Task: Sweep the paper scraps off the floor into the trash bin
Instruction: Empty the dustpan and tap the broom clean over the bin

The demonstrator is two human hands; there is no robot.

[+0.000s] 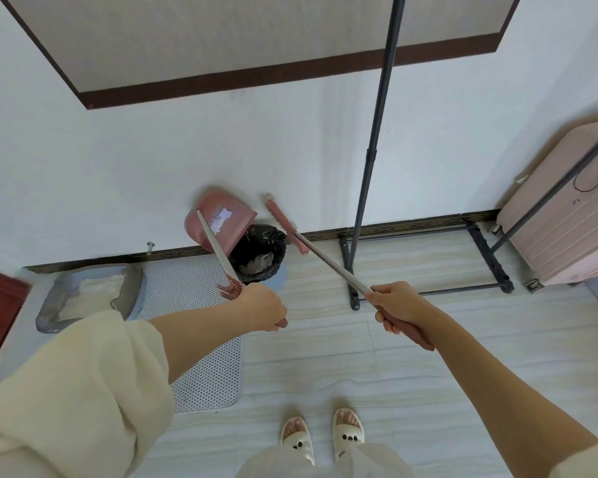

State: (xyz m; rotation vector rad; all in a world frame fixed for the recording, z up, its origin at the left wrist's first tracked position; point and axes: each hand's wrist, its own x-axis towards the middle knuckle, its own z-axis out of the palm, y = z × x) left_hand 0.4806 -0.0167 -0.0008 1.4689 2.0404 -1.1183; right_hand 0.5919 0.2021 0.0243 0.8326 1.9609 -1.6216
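Observation:
My left hand (261, 310) grips the handle of a pink dustpan (221, 220), which is raised and tilted over the trash bin (258, 253). White paper scraps (221, 217) lie inside the pan. The bin is lined with a black bag and stands against the wall. My right hand (399, 305) grips the long handle of a pink broom; its brush head (285, 222) is lifted off the floor just right of the bin, close to the wall.
A dark clothes rack (370, 167) stands right of the bin, its base on the floor. A pink suitcase (560, 215) stands far right. A grey perforated mat (201, 339) and a grey tray (90, 294) lie left. My slippered feet (321, 432) are below.

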